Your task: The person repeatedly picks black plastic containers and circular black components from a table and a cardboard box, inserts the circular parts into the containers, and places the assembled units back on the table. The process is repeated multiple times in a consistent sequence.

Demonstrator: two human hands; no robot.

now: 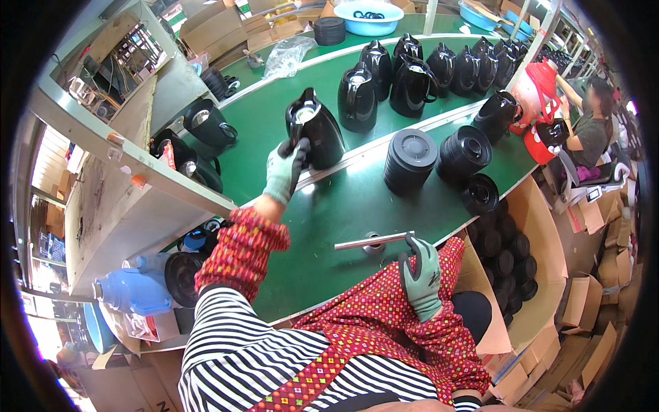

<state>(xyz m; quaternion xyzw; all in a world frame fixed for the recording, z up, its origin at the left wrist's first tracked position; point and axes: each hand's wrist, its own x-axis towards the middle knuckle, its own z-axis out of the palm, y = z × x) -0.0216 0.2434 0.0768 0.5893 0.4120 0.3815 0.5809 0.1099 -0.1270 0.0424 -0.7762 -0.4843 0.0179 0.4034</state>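
My left hand (284, 168), in a grey-green glove with dark fingertips, is closed round the handle of a glossy black jug (325, 141). The jug stands on the green bench, with a shiny silver part at its top. Lower down on the bench is a straight metal bar (360, 242) with a round metal piece (374, 246) at its middle. My gloved right hand (422, 278) has its fingers curled at the bar's right end. A stack of black round lids (410, 161) stands beyond the bar, with another lid stack (465, 152) to its right.
Several black jugs (410, 86) line the far side of the raised strip. More jugs (208, 123) are at the left by a metal post. An open carton (542, 240) of black round parts is at my right. A co-worker (590, 127) sits at far right near red jugs (535, 86).
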